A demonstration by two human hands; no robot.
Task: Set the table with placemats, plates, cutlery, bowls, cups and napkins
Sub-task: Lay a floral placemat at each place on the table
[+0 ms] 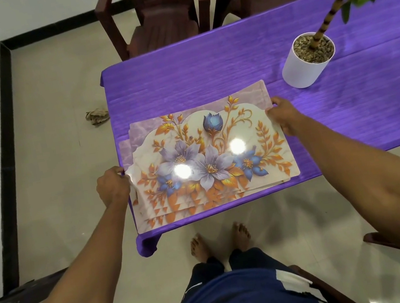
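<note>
A stack of several glossy placemats (206, 150), printed with purple and blue flowers and orange leaves, lies on the near left corner of the table with the purple cloth (206, 70). The mats are fanned slightly, so lower edges show at the front and back. My left hand (113, 186) pinches the stack's left edge. My right hand (283, 116) grips the top mat's right edge near its far corner. No plates, cutlery, bowls, cups or napkins are in view.
A white pot with a green plant (307, 63) stands on the table to the right of the mats. Dark red plastic chairs (158, 11) stand at the far side. A crumpled scrap (96, 116) lies on the tiled floor at left.
</note>
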